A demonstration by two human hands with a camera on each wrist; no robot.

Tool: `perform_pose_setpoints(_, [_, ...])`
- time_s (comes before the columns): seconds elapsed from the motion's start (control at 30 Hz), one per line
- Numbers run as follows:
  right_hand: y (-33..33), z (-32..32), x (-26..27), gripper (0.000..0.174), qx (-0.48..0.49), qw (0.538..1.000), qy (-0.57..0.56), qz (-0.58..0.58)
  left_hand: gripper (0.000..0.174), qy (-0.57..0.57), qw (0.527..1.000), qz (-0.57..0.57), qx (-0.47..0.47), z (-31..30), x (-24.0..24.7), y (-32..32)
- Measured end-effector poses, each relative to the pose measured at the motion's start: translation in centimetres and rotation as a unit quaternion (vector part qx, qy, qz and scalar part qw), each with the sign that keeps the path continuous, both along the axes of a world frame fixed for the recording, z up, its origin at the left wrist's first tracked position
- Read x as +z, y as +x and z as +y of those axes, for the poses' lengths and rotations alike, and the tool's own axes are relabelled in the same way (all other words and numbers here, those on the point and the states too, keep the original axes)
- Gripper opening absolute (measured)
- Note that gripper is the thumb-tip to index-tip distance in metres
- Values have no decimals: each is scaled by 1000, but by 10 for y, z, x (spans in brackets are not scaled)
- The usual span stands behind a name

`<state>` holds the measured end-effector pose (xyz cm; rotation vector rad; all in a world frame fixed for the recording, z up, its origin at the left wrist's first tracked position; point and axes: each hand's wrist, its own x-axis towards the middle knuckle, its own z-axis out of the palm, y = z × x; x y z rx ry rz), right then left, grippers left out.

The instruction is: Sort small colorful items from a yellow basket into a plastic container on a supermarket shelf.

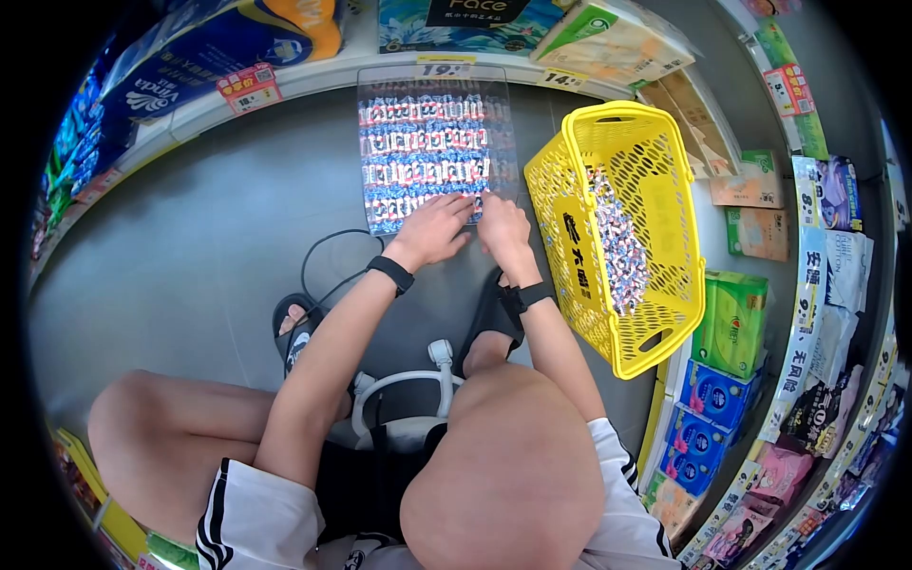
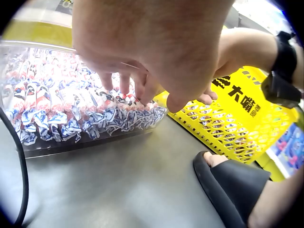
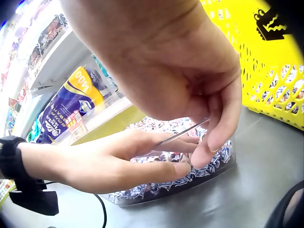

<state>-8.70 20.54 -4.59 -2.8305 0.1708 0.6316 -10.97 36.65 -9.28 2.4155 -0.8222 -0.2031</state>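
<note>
A clear box (image 1: 425,157) on the floor holds rows of wrapped candies (image 2: 57,102) in blue, white and red. My left hand (image 1: 439,230) reaches over the box's near right part, fingers extended down onto the candies. Beside it my right hand (image 1: 503,226) is at the near right corner, its fingers bent at the box's clear edge. In the right wrist view the right hand (image 3: 190,95) has its thumb and fingers close together by that edge, and the left hand (image 3: 118,159) lies flat-fingered over the candies. What the right fingertips hold is partly hidden.
A yellow basket (image 1: 698,275) with loose wrapped candies stands right of the box. Shelves with tissue packs (image 1: 731,323) line the back and right. A black cable (image 1: 309,256) loops on the floor near a sandal (image 1: 491,318) and a white stool (image 1: 408,380).
</note>
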Motion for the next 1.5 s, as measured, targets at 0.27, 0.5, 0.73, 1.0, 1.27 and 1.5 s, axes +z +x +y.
perform_pose_setpoints(0.27, [0, 3, 18, 24, -40, 997, 49, 49, 57, -9, 1000, -2, 6, -1, 4, 0])
perform_pose_setpoints(0.5, [-3, 0, 5, 33, -18, 1000, -2, 21, 55, -16, 1000, 3, 10, -3, 1, 1])
perform_pose_setpoints(0.73, [-4, 6, 9, 23, -9, 999, -29, -38, 53, -42, 999, -3, 22, -1, 11, -1])
perform_pose_setpoints(1.0, [6, 24, 23, 12, 54, 976, -23, -207, 52, -93, 979, -15, 179, 3, 15, 18])
perform_pose_setpoints(1.27, [57, 39, -10, 37, 144, 923, 195, -299, 64, 8, 955, 10, 297, 6, 8, 49])
perform_pose_setpoints(1.5, [85, 46, -51, 80, 239, 963, 15, -127, 78, 184, 916, 97, 342, 14, -5, 67])
